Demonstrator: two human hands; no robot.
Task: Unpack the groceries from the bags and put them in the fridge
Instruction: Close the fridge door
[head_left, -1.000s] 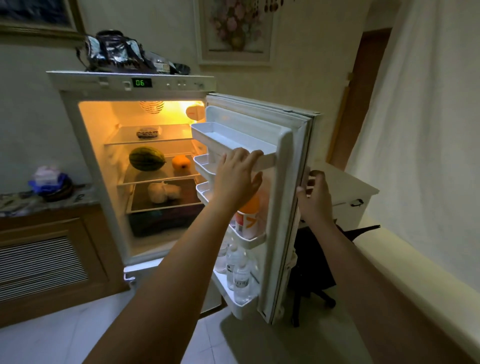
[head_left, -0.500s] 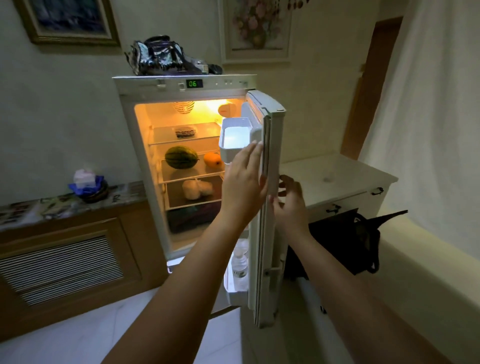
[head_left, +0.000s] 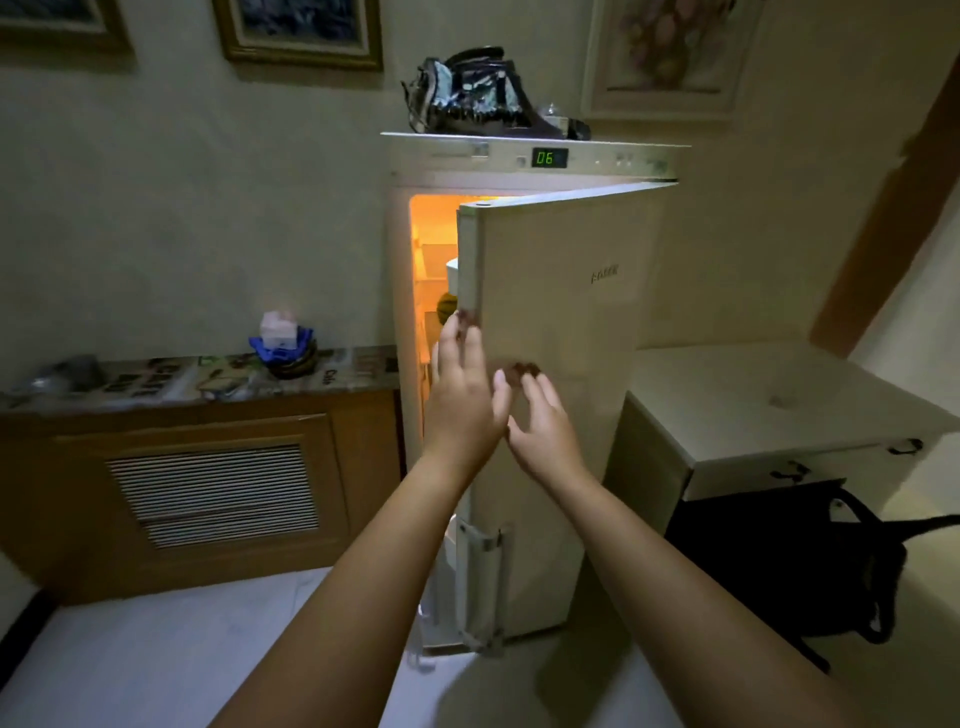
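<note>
We are closing the tall white fridge door (head_left: 561, 322), now ajar. Our left hand (head_left: 462, 395) and right hand (head_left: 545, 431) lie open-fingered against it, holding nothing. Next: push it flush. The black bag (head_left: 779, 561) sits on the floor, right.

The tall white fridge door (head_left: 561, 364) has been swung from wide open to nearly closed; only a narrow lit gap is left. The left hand (head_left: 462, 395) and right hand (head_left: 540, 426) have been released from its edge.
</note>
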